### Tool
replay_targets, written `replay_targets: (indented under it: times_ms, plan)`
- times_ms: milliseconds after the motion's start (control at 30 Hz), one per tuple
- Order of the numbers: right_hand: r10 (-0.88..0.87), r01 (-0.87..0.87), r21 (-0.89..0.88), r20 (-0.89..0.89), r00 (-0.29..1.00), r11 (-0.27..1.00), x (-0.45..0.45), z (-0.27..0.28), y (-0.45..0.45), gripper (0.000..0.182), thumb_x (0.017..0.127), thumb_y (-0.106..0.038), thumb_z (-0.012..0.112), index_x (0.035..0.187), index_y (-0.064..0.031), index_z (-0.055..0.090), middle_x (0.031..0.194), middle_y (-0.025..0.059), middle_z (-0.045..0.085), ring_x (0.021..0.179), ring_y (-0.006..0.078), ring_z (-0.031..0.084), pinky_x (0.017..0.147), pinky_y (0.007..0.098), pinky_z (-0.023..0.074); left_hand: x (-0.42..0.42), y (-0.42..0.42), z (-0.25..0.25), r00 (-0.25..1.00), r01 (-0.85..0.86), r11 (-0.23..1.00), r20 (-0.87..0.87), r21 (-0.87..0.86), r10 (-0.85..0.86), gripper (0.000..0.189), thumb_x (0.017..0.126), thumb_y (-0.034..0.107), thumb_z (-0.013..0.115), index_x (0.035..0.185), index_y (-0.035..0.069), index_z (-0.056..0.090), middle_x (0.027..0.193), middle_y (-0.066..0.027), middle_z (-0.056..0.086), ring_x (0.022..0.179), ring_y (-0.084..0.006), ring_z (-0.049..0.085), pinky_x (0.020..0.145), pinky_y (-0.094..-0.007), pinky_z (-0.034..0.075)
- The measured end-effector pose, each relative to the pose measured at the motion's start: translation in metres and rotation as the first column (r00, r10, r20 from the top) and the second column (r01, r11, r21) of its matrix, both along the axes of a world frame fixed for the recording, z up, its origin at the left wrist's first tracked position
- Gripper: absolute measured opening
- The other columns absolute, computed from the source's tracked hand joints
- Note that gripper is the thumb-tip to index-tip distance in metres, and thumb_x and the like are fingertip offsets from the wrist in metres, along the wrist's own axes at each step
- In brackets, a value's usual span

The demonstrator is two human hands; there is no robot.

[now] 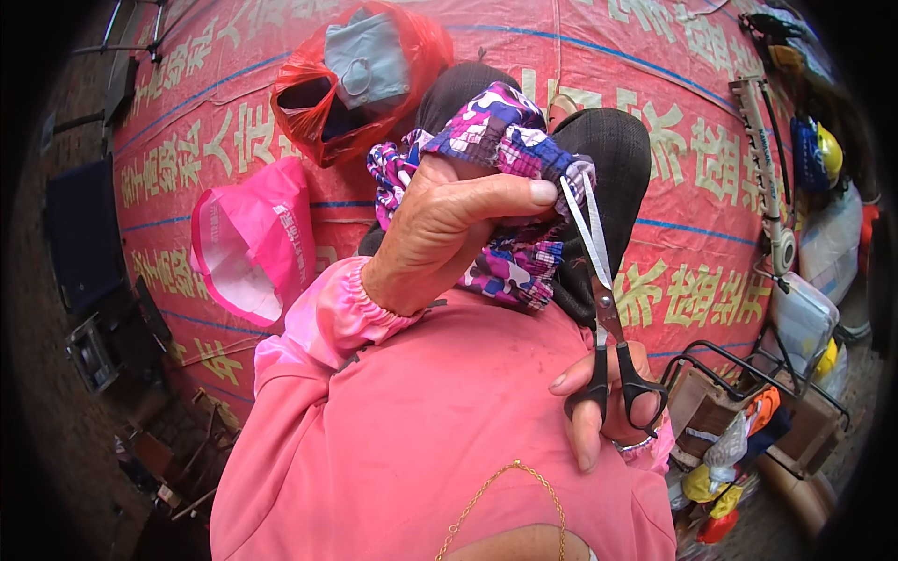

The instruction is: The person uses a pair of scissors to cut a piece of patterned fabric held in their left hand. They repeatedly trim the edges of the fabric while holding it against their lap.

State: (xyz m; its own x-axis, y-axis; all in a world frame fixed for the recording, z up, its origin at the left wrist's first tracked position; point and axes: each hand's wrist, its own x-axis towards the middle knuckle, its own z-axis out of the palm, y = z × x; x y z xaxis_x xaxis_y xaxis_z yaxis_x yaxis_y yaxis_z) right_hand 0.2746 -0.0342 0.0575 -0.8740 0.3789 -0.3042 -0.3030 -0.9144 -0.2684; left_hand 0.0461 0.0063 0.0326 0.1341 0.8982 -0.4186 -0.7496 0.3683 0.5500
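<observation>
My left hand [435,224] pinches a bunched cloth piece [491,119] in a purple, blue, pink and white camouflage print. Its gathered, frayed edge lies under my thumb. More of the same printed cloth [515,277] rests across my lap, over dark trousers [610,154]. Black-handled scissors [602,298] are in my right hand [586,414], fingers through the loops. The blades stand slightly apart and point away from me. Their tips are at the right end of the gathered edge; whether they touch the cloth I cannot tell.
A red plastic bag [428,49] with a folded pale blue cloth [368,59] sits beyond my knees. To the left stands an upright pink bag [280,217]. A red printed sheet [694,273] covers the ground. At right are a metal-framed chair [708,414] and a long tool [765,154].
</observation>
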Motion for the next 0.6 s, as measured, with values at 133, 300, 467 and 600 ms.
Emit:
replay_targets:
  times_ms: [133, 300, 467, 600]
  plan:
    - [-0.01, 0.01, -0.003, -0.001, 1.0, 1.0, 0.0, 0.001, -0.002, 0.079, 0.08, -0.041, 0.066, 0.117, 0.023, 0.039, 0.066, 0.0201, 0.063, 0.056, 0.0221, 0.062, 0.044, 0.0244, 0.0422, -0.002, -0.002, 0.001, 0.999, -0.014, 0.998, 0.031, -0.061, 0.016, 0.025, 0.074, -0.003, 0.065, 0.098, 0.002, 0.057, 0.088, -0.0071, 0.065, 0.081, -0.0172, 0.064, 0.077, -0.0313, 0.052]
    - [0.004, -0.004, 0.001, -0.002, 1.0, 1.0, 0.0, -0.002, -0.002, 0.079, 0.08, -0.042, 0.066, 0.117, 0.0226, 0.04, 0.066, 0.0201, 0.063, 0.054, 0.0206, 0.061, 0.044, 0.0234, 0.0419, -0.002, -0.002, -0.003, 0.999, -0.005, 0.999, 0.031, -0.044, 0.006, 0.025, 0.074, -0.003, 0.065, 0.097, 0.002, 0.058, 0.088, -0.0077, 0.065, 0.081, -0.0176, 0.064, 0.078, -0.0308, 0.051]
    - [0.003, -0.003, -0.041, 0.009, 1.0, 0.999, -0.001, -0.001, -0.002, 0.078, 0.08, -0.041, 0.066, 0.117, 0.0221, 0.041, 0.066, 0.0203, 0.063, 0.053, 0.02, 0.06, 0.044, 0.0235, 0.0427, -0.004, -0.001, -0.004, 0.999, 0.026, 0.998, 0.025, -0.061, -0.024, 0.023, 0.074, -0.003, 0.065, 0.096, 0.001, 0.059, 0.088, -0.0076, 0.065, 0.082, -0.0176, 0.064, 0.079, -0.0309, 0.051]
    - [-0.004, 0.005, -0.059, 0.011, 1.0, 0.998, -0.001, -0.001, -0.002, 0.077, 0.08, -0.04, 0.067, 0.117, 0.022, 0.041, 0.066, 0.0205, 0.063, 0.053, 0.0198, 0.06, 0.044, 0.0237, 0.0431, -0.004, -0.005, -0.011, 0.998, 0.025, 0.999, -0.051, 0.043, -0.023, 0.021, 0.081, 0.005, 0.057, 0.099, -0.006, 0.06, 0.09, -0.013, 0.065, 0.081, -0.0203, 0.063, 0.075, -0.0342, 0.048]
